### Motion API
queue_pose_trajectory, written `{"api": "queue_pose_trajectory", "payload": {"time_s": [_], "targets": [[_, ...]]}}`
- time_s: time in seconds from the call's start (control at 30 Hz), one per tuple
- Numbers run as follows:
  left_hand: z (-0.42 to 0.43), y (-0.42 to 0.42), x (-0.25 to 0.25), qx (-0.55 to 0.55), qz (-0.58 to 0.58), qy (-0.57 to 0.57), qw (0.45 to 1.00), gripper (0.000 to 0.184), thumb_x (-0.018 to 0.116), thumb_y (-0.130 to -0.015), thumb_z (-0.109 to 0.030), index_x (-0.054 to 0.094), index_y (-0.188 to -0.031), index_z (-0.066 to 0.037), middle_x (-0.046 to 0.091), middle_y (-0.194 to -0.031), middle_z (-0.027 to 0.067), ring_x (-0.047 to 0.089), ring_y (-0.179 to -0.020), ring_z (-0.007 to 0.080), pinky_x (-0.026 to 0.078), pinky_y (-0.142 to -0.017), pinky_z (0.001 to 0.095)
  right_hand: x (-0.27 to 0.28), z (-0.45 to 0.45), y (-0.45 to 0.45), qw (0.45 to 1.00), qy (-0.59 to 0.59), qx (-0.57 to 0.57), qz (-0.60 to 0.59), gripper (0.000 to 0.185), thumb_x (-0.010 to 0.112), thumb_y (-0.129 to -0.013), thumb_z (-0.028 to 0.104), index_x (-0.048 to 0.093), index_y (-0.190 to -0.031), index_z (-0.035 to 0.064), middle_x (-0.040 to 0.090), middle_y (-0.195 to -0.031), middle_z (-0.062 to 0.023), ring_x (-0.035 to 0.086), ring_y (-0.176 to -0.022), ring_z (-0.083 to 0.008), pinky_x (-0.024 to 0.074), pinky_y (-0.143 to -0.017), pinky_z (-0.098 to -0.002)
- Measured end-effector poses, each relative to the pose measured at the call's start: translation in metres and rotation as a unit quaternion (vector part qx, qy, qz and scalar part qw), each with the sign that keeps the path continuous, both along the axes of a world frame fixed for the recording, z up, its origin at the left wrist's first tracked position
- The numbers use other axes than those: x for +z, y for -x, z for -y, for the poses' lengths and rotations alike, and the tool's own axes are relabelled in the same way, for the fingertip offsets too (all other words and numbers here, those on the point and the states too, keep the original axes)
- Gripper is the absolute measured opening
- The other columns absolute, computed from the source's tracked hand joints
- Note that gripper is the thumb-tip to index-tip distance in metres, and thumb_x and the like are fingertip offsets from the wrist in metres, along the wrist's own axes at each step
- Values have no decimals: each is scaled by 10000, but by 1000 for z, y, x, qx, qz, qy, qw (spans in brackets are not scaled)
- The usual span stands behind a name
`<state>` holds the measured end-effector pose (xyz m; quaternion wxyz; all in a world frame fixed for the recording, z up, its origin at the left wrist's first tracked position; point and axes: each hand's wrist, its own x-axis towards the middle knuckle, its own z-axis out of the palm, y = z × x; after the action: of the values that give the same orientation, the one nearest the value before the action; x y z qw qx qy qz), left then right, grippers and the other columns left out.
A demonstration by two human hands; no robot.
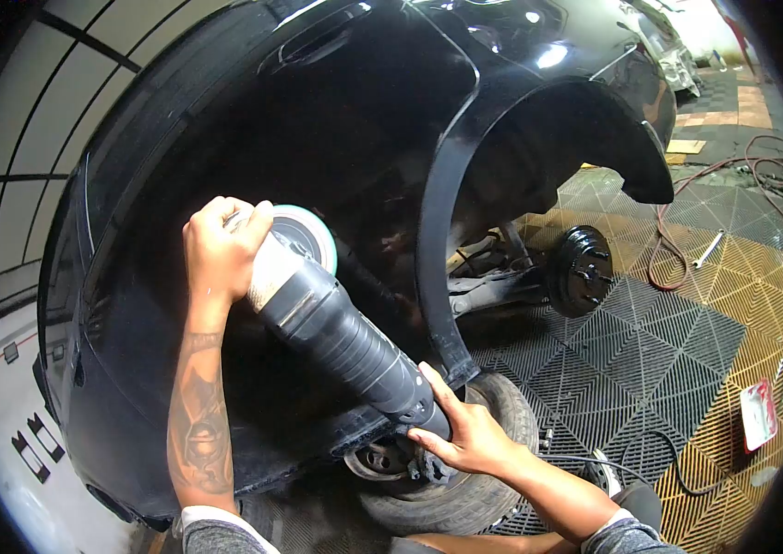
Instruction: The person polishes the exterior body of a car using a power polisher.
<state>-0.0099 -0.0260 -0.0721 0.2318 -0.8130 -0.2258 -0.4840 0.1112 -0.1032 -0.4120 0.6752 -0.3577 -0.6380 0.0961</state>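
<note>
A black car polisher (345, 342) lies slantwise across the view in front of a glossy black car body panel (142, 379). My left hand (223, 238) is closed around the polisher's head at the upper left. The round pad (325, 238) with a pale green rim faces the panel; whether it touches the paint I cannot tell. Lower right, my right hand (470, 436) grips the rear end of the polisher's body, with thumb and fingers on either side. The palm side of both grips is hidden.
Right of the polisher is the wheel arch (438, 231), with an exposed brake drum (581, 270). A tyre (511, 406) lies beneath the car. On the tiled floor are a red hose (661, 258), a wrench (709, 249), a black cable (678, 471) and a red-and-white tray (758, 415).
</note>
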Motion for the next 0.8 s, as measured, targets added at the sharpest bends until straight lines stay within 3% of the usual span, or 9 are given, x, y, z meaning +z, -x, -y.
{"api": "queue_pose_trajectory", "payload": {"time_s": [0.1,0.17,0.23,0.3,0.43,0.47,0.73,0.8], "targets": [[7,-33,2,-8,-8,9,1000,327,750,-838,-296,726,-821,29,744,-807,173,729,-718,280,565,-708,390,-4,1,-15,997,-65,-42,-16,916,726,-920,364,191,-1605,76,696,-1062,-322,702,-905,-477,581,-816,-491],[11,-57,2,-9,-10,16,1000,324,751,-833,-298,732,-813,25,744,-811,177,733,-722,288,568,-706,390,-5,7,-28,998,-37,-48,-19,938,751,-903,337,184,-1608,86,700,-1054,-319,702,-901,-480,581,-821,-488],[10,-77,4,-33,-73,-40,996,316,730,-888,-291,736,-843,22,724,-780,144,710,-708,214,538,-684,352,-7,9,-39,997,-45,-54,-38,987,784,-879,302,158,-1614,97,700,-1056,-320,703,-907,-478,582,-829,-477],[4,-101,7,-28,-105,-79,991,300,724,-890,-285,735,-853,12,731,-835,158,726,-729,273,556,-694,378,-8,16,-48,996,-44,-68,-36,1038,805,-842,232,129,-1619,103,701,-1043,-320,708,-903,-472,580,-824,-471],[4,-135,4,-32,-133,-123,983,322,737,-859,-318,729,-819,1,731,-819,170,735,-737,305,564,-696,380,-15,18,-55,994,-32,-67,-76,1044,743,-788,99,113,-1620,77,692,-1093,-310,710,-976,-447,565,-871,-434],[9,-135,1,-21,-106,-79,991,327,730,-854,-322,720,-809,1,721,-789,169,735,-727,300,563,-687,377,-15,19,-54,995,-25,-63,-79,1038,734,-789,96,113,-1621,77,692,-1098,-308,713,-976,-442,565,-876,-432],[6,-72,-1,-4,-106,-88,990,313,739,-848,-293,721,-816,18,721,-791,176,735,-720,296,558,-683,376,-7,11,-28,999,-6,-47,-17,1078,714,-759,92,74,-1626,85,696,-1106,-301,723,-958,-428,573,-865,-436],[7,-52,1,-9,-59,-23,998,311,744,-850,-285,728,-812,23,729,-791,174,739,-721,272,558,-689,370,-4,8,-17,998,61,12,-14,1113,715,-745,92,39,-1630,100,699,-1095,-294,731,-840,-404,586,-796,-428]]}}
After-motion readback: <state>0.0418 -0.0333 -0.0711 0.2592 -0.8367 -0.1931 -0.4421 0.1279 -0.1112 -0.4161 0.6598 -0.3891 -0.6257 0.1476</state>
